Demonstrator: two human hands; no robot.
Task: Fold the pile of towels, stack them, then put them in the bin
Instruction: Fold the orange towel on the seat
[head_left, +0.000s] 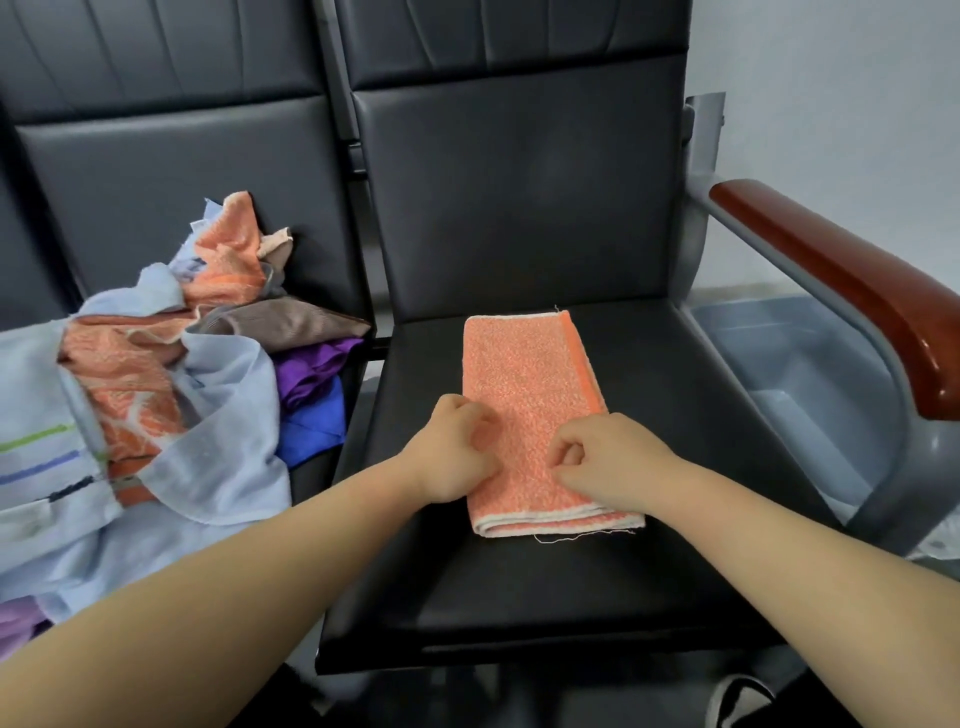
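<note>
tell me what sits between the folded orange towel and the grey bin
Head view: only bare black seat lies between the orange towel and the grey bin; nothing rests there.

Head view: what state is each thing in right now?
Orange towel, folded, flat on the seat.
Towel pile, unfolded, heaped to its left.
Bin, upright, no towels showing inside.
Left hand, fingers curled at the towel's left edge.
Right hand, fingers curled on the towel.
</note>
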